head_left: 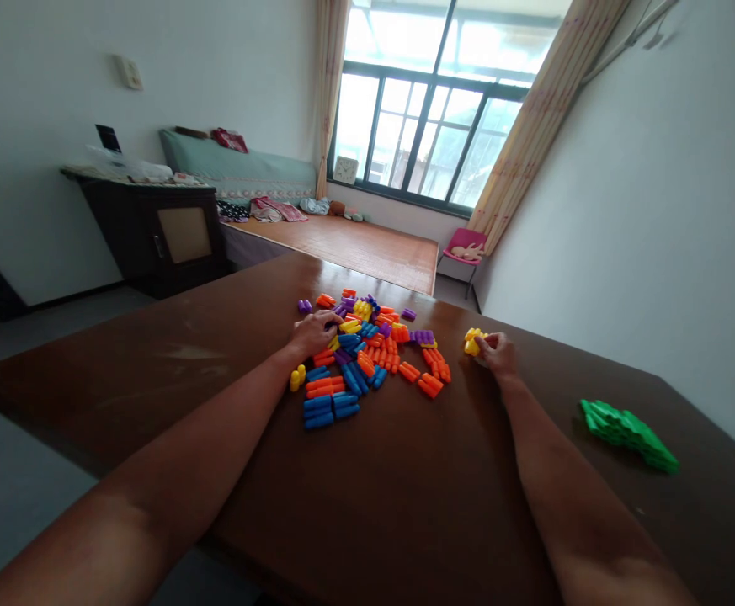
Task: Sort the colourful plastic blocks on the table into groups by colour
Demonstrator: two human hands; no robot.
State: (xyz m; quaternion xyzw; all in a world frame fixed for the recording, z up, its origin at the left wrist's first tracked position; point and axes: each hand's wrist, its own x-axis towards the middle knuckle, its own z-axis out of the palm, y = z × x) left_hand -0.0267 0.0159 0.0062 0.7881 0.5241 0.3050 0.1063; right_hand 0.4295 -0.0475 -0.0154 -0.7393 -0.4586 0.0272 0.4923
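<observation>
A heap of plastic bullet-shaped building blocks in orange, blue, purple and yellow lies on the brown table. My left hand rests at the heap's left side, fingers curled in beside a yellow block; what they grip, if anything, is hidden. To the right of the heap, my right hand pinches a small cluster of yellow blocks just over the tabletop. Near my left wrist sits a separate yellow block. Blue blocks are lined up at the heap's near edge.
Joined green blocks lie toward the table's right side. Beyond the table stand a low bed, a dark cabinet at left and a pink chair below the window.
</observation>
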